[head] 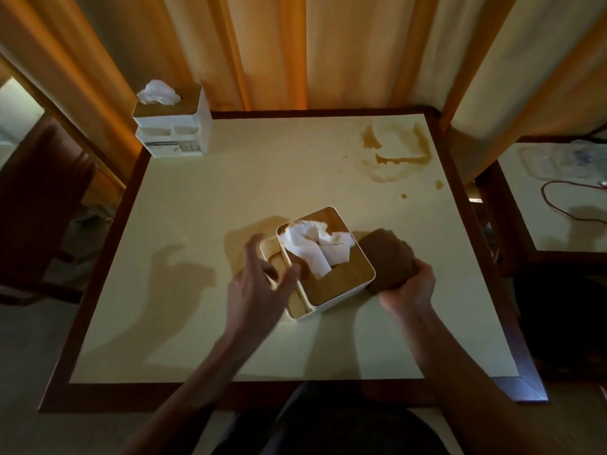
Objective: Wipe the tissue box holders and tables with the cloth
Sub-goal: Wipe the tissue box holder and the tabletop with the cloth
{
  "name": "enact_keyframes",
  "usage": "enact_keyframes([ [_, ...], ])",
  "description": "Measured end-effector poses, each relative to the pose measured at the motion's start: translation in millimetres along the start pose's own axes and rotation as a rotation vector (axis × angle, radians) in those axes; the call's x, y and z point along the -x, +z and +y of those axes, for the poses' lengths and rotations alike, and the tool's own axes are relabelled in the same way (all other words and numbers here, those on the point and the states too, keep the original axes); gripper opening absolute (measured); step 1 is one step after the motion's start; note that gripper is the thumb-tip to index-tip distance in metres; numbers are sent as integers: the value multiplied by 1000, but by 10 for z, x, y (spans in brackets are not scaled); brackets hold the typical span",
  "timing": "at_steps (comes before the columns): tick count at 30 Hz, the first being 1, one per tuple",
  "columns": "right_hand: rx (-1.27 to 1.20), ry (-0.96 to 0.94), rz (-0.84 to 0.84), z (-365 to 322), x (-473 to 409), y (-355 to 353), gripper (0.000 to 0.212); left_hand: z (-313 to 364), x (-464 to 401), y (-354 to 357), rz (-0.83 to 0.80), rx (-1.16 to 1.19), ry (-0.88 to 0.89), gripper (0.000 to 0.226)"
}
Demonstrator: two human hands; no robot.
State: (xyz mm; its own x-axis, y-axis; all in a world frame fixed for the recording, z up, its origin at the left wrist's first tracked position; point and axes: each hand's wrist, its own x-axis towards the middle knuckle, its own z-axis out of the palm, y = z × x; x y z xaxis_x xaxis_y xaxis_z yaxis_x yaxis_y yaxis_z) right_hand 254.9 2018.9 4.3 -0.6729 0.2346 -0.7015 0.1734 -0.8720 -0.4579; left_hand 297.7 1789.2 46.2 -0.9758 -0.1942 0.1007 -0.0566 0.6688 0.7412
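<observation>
While my two bare forearms reach up from the bottom of the frame, my right hand (406, 285) curls around a wadded brown cloth (387, 259), pressing it against the right side of the near white tissue box holder with a wooden lid (331, 284), just below the centre of the frame. My left hand (259, 280) hovers at the holder's left side with fingers spread and loosely bent, gripping nothing; whether the fingertips touch the holder I cannot tell. Crumpled white tissue (315, 246) sticks up from the lid's slot. The holder stands on the cream table with a dark wooden border (197, 198), and a pale brown smear (249, 234) lies on the tabletop just to its left. Farther up, toward the upper right of the table, a brown spill (394, 152) spreads in streaks with a few drops below it. At the table's upper left corner stands a second white tissue box holder (172, 121), tissue poking out of its wooden top. Orange and cream curtains (295, 50) hang behind.
</observation>
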Motion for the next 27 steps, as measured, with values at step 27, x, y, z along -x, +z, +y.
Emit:
enact_keyframes([
  [27, -9, 47, -132, 105, 433, 558, 52, -396, -221, 83, -175, 714, -333, 63],
])
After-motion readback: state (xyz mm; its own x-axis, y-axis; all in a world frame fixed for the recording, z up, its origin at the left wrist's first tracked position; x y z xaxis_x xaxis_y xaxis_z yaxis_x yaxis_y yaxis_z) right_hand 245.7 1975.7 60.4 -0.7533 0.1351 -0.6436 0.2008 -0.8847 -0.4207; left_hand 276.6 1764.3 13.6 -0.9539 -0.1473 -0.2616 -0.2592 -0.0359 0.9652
